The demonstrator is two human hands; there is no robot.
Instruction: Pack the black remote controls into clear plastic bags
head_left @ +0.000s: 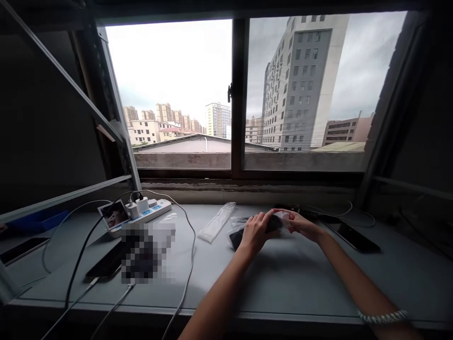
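Note:
Both my hands meet over the grey table near its far side, below the window. My left hand curls its fingers over a small dark object in a clear plastic bag. My right hand pinches the same bag from the right side. The dark object is mostly hidden by my fingers, so I cannot name it. An empty clear plastic sleeve lies just left of my hands.
A white power strip with chargers and cables sits at the left, next to a phone on a cable. Another dark phone lies to the right of my hands. A metal shelf frame rises at the left.

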